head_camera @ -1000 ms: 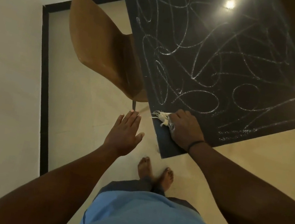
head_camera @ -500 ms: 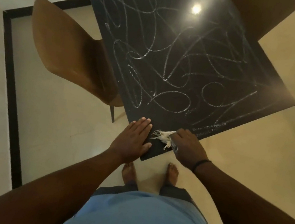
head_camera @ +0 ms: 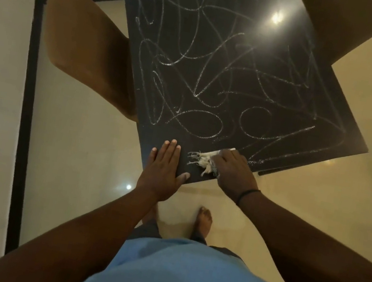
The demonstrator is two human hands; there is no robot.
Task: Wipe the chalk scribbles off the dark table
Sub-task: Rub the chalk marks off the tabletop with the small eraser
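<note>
The table (head_camera: pixel 281 58) top lies bare beyond both hands, open to every edge. One chair (head_camera: pixel 84 48) crowds its left edge, another chair (head_camera: pixel 345 22) stands at the far right corner.

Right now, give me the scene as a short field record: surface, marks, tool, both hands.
surface: dark square table, glossy
marks: white chalk scribbles over most of the top
tool: frayed white rag at the near corner
left hand: flat on the table, fingers straight
right hand: grips the rag against the table
seating: brown chair to the left
</note>
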